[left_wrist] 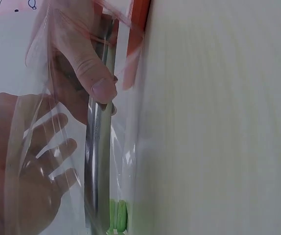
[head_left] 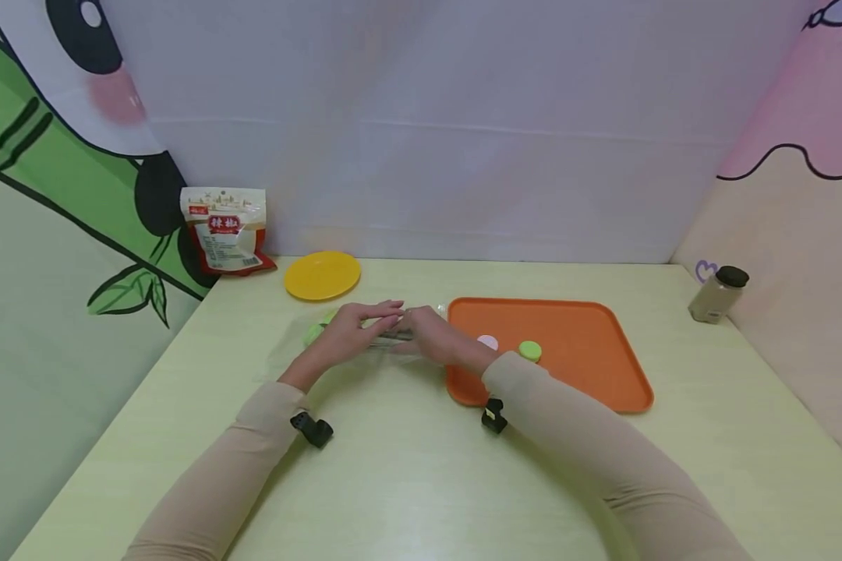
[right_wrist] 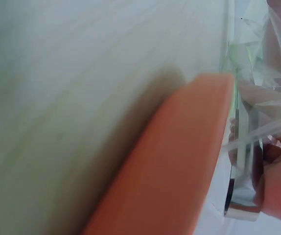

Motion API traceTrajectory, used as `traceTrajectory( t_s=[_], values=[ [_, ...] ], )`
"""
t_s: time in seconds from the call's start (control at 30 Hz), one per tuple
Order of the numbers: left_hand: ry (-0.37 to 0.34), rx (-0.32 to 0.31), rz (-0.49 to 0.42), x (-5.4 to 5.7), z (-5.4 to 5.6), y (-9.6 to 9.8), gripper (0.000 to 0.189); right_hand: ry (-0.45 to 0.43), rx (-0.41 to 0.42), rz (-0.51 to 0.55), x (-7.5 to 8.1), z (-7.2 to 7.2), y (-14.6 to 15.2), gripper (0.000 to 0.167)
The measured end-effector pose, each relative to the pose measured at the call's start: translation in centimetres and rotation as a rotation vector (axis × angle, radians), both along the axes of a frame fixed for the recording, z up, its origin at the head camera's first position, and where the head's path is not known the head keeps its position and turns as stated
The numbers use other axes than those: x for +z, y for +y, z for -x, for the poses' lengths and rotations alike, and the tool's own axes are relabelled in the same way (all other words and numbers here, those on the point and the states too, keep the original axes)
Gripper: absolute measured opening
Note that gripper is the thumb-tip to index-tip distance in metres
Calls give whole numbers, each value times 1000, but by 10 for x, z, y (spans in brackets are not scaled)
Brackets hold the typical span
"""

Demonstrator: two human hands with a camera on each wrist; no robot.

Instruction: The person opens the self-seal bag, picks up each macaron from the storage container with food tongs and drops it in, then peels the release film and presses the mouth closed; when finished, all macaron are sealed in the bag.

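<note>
In the head view my right hand [head_left: 429, 335] bends down over metal tongs [head_left: 395, 336], gripping them near their right end. The left wrist view shows its thumb pressed along the tongs [left_wrist: 97, 152]. Clear plastic film [left_wrist: 47, 147], like a bag, lies around the tongs and between the hands. My left hand [head_left: 348, 333] reaches in from the left, fingers extended, its fingertips by the right hand; behind the film its fingers look spread. Green macaron-like rounds [head_left: 313, 335] lie left of the left hand, and one shows beside the tongs' far end [left_wrist: 118, 215].
An orange tray [head_left: 575, 335] lies right of the hands, with a green round [head_left: 530, 351] and a pale round [head_left: 487, 342] in it. Behind stand a yellow plate [head_left: 323, 275] and a red-and-white pouch [head_left: 226, 232]. A black-lidded jar [head_left: 719, 294] is far right.
</note>
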State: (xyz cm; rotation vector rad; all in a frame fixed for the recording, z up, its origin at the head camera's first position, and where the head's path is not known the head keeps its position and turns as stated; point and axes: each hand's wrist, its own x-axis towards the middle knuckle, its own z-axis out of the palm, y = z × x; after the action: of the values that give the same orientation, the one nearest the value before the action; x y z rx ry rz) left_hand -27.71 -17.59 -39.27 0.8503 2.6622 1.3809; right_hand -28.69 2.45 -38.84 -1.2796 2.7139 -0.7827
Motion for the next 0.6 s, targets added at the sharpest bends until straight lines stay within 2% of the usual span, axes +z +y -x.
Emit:
traceTrajectory(
  t_s=[0.27,0.43,0.5,0.6],
  values=[
    [-4,-1,-5,-1,2,0,38,-12,-35,-19,-2,0,3,21],
    [-2,2,-3,-2,4,-1,37,-87,-55,-27,-2,2,3,17],
    [-4,1,-4,-3,4,-1,36,-90,-56,-31,-2,2,0,19],
    [-10,4,-5,-3,5,-1,36,-49,-56,-35,-1,2,-3,24]
  ],
)
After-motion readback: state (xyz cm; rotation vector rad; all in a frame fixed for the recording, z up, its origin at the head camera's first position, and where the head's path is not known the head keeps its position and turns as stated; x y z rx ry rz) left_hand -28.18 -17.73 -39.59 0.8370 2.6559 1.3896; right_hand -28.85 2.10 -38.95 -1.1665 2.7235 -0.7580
